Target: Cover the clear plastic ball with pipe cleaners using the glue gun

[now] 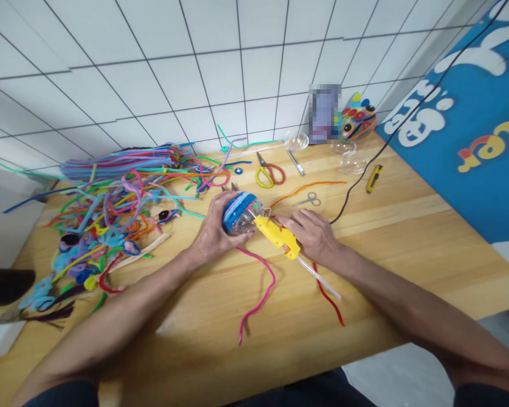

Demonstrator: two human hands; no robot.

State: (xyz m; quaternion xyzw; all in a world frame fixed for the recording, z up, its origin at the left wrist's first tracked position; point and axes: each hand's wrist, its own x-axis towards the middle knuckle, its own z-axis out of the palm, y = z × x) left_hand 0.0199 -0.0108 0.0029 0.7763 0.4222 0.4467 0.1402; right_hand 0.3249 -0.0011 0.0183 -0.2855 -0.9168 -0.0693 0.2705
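My left hand (pixel 212 232) is wrapped round a clear plastic ball (pixel 240 226) partly covered with blue, pink and purple pipe cleaners. A pink pipe cleaner (pixel 268 264) trails from the ball onto the table. In my right hand (pixel 311 232) is a yellow hot glue gun (pixel 277 233), its nozzle at the ball's right side; whether the tip touches is too small to tell. Out of the gun's back sticks a clear glue stick (pixel 320 277). A red pipe cleaner (pixel 328 297) lies under it, its upper part hidden by the gun and hand.
Tangled pipe cleaners (pixel 123 198) cover the table's left side. Beyond my hands lie red-yellow scissors (pixel 268 174), small scissors (pixel 309 199), an orange pipe cleaner (pixel 307 185) and a yellow cutter (pixel 374 178). A black cord (pixel 365 169) crosses at right. Clear half-spheres (pixel 353 164) stand near the tiled wall.
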